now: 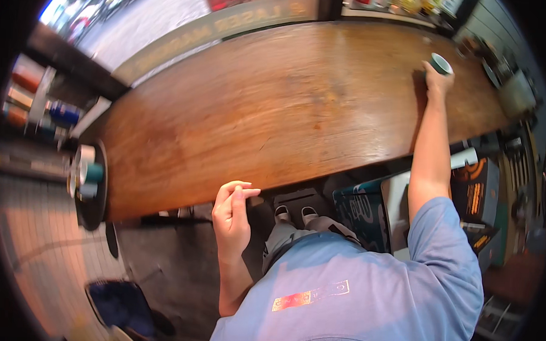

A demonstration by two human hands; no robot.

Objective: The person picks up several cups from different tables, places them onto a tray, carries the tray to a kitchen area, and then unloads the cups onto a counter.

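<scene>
At the far right of the wooden table [227, 109], my right arm is stretched out. My right hand [438, 81] is wrapped round a green cup [441, 64] with a pale inside, tilted so that part of its inside shows. I cannot tell whether its base touches the wood. My left hand [230, 220] is held by the table's near edge, in front of my body. Its fingers are loosely bent and point right, with the thumb close beside them and nothing visible between them.
On a round dark tray [94, 209] at the table's left end stand several cups [91, 172], white and green. Jars and containers [519, 95] crowd the right end. Boxes [474, 189] and a teal case [360, 212] sit below the near edge. A dark-seated stool [121, 309] is at lower left.
</scene>
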